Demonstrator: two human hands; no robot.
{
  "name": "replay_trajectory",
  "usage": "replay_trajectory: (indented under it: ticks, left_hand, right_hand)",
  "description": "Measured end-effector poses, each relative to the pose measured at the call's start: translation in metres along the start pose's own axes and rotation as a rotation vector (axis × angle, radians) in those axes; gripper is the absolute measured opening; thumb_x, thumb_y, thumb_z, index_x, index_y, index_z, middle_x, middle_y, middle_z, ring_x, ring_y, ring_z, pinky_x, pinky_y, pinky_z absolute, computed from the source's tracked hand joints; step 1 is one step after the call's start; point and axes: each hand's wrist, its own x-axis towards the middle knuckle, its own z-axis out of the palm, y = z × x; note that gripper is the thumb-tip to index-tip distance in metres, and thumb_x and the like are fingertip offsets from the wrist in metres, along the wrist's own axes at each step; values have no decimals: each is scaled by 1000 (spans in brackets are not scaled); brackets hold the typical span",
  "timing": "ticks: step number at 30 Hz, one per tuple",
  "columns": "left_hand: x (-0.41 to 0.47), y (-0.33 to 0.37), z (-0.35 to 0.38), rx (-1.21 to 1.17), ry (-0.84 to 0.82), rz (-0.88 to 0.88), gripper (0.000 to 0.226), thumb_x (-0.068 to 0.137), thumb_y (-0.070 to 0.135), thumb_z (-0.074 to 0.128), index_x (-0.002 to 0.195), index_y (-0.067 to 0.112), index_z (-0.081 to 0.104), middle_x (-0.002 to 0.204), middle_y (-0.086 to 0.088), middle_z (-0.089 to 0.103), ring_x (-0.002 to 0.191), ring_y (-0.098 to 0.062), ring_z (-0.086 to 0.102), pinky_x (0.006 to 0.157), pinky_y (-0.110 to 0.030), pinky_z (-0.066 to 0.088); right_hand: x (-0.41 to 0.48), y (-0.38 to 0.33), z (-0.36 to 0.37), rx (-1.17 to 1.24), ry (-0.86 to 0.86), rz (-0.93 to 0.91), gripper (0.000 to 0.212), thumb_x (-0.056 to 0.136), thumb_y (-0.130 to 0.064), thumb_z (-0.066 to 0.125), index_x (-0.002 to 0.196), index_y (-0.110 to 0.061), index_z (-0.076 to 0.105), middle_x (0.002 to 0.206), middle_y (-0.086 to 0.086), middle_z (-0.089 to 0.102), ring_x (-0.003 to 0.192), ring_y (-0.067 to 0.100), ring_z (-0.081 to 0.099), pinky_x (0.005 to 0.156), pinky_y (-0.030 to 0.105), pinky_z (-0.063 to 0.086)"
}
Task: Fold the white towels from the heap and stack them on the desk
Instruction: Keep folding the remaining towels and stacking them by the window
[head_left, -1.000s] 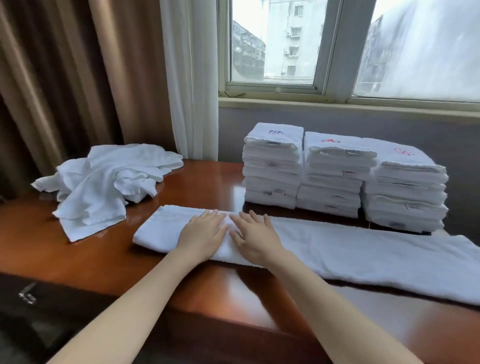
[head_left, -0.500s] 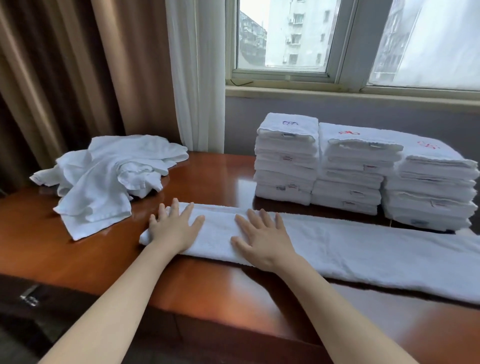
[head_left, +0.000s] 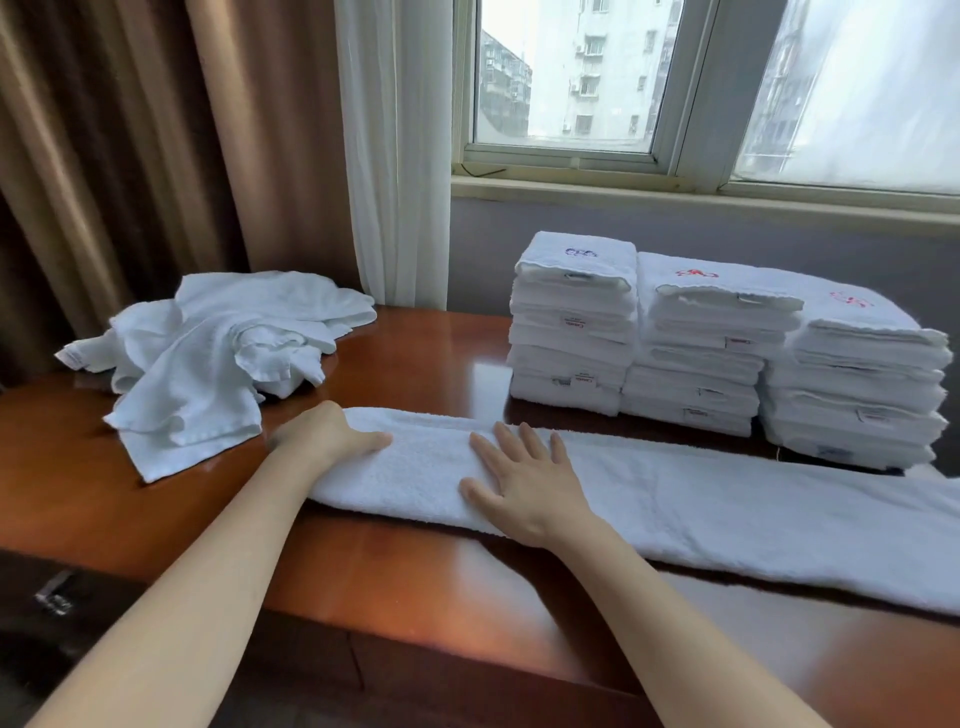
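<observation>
Now right hand (head_left: 519, 480) flat, fingers spread, on long towel (head_left: 727, 512); left hand (head_left: 328, 435) apparently gripping its left end.

No text legible anywhere in frame. Marks and tags as follows:

- blue embroidered mark (head_left: 582, 253), on top towel of left stack (head_left: 569, 353), right of frame centre; characters too small to make out.
- red embroidered mark (head_left: 696, 273), on top of middle stack (head_left: 696, 379); shape blurred, unreadable.
- fainter red mark (head_left: 849, 300), on top of right stack (head_left: 857, 400), near right edge; unreadable.
- sewn tags (head_left: 573, 322) with red print, on front folds of stacked towels, several per stack; wording reduced to smudges.
- white tag (head_left: 70, 357), at far-left tip of unfolded heap (head_left: 208, 353), left of frame; print indistinct.
</observation>
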Motion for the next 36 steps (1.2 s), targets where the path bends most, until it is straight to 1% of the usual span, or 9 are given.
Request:
replay_trajectory:
  ticks: [5, 12, 15, 19, 22, 25, 27, 30, 36]
  left_hand:
    - [-3, 1, -8, -75, -16, 34, 75, 76, 57, 68, 131, 9, 49, 112, -5, 60, 104, -25, 59, 93, -43, 49]
    - [-20, 37, -37, -280, 10, 203, 86, 89, 28, 64, 156, 14, 11, 151, -15, 39, 132, -33, 45, 95, -36, 39]
    - [-40, 73, -47, -394, -24, 337, 87, 91, 21, 62, 158, 19, 6, 156, -11, 32, 137, -31, 39, 90, -29, 32]
    - [-68, 118, -42, -454, -87, 467, 87, 92, 25, 62, 158, 21, 6, 159, -11, 29, 139, -29, 39, 99, -32, 36]
    - [-87, 146, -33, -520, -126, 532, 74, 98, 35, 52, 156, 21, 10, 155, -10, 37, 130, -22, 45, 103, -35, 37]
    - [-105, 172, -25, -593, -179, 553, 75, 97, 47, 47, 157, 26, 8, 150, -8, 44, 135, -25, 43, 112, -41, 35]
    - [-116, 188, -21, -632, -226, 572, 80, 95, 46, 50, 158, 28, 4, 133, 0, 57, 127, -22, 50, 108, -38, 39]
    - [-135, 208, -16, -699, -347, 604, 87, 92, 31, 54, 157, 26, -3, 104, 8, 64, 93, -13, 60, 77, -26, 48]
    - [-146, 229, 7, -738, -382, 658, 67, 96, 19, 37, 157, 19, 12, 129, 2, 61, 66, -3, 67, 65, -18, 47]
  right_hand:
    - [0, 0, 1, 15, 18, -3, 72, 89, -67, 16, 155, -37, 13, 165, -2, 6, 152, 24, -5, 120, 52, -10]
    - [-4, -4, -3, 146, 113, 13, 67, 87, -64, 29, 148, -36, 34, 160, -5, 25, 151, 21, 8, 121, 48, -3]
    - [-9, -3, -13, 484, 173, 49, 54, 94, -51, 45, 145, -32, 44, 153, -10, 41, 147, 10, 24, 123, 39, 7]
    - [-19, 1, -48, 1265, 293, 205, 29, 98, -33, 52, 124, -28, 64, 130, -5, 64, 121, 10, 59, 104, 33, 45]
    - [-33, 16, -77, 1515, 300, 317, 22, 98, -38, 48, 106, -26, 65, 103, 1, 75, 90, 19, 73, 73, 37, 59]
    - [-50, 41, -97, 1582, 239, 296, 34, 99, -42, 45, 107, -20, 69, 97, 4, 76, 85, 22, 74, 66, 37, 59]
    - [-60, 58, -106, 1555, 190, 264, 43, 99, -48, 42, 103, -22, 75, 100, 3, 76, 87, 21, 74, 68, 36, 59]
    - [-75, 79, -114, 1505, 131, 251, 48, 95, -54, 46, 113, -18, 73, 107, 6, 74, 94, 22, 72, 72, 35, 57]
    - [-96, 112, -109, 1461, 220, 293, 25, 87, -9, 54, 105, -6, 72, 105, 14, 70, 97, 28, 68, 84, 39, 54]
